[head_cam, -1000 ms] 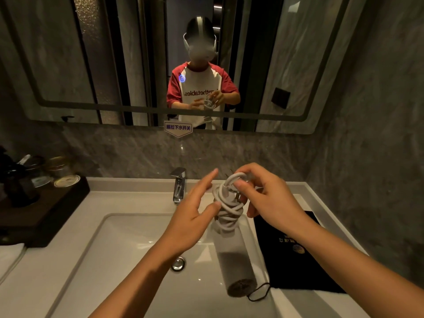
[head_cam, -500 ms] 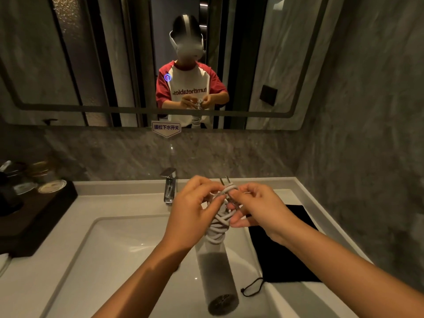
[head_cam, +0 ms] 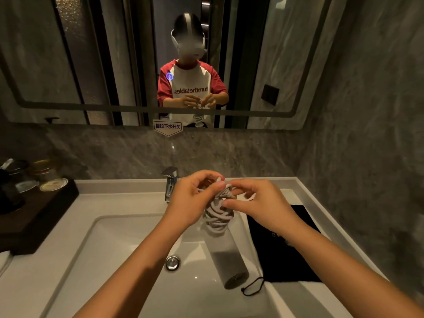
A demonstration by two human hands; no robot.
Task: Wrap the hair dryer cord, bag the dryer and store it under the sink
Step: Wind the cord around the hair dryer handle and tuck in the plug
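Observation:
A grey cylindrical hair dryer hangs over the white sink, barrel end pointing down toward me. Its pale cord is wound in many turns around the upper part. My left hand grips the top of the wound cord from the left. From the right, my right hand pinches the cord end near the plug. A flat black drawstring bag lies on the counter at the right, and its cord loop hangs over the basin edge.
A chrome faucet stands behind the basin and a drain plug sits in its bottom. A dark wooden tray with jars and cups occupies the left counter. Marble walls close in behind and on the right, below a mirror.
My left hand went from open fingers beside the cord to closed around the top of the winding. Both hands drew together over the plug end, which is now covered.

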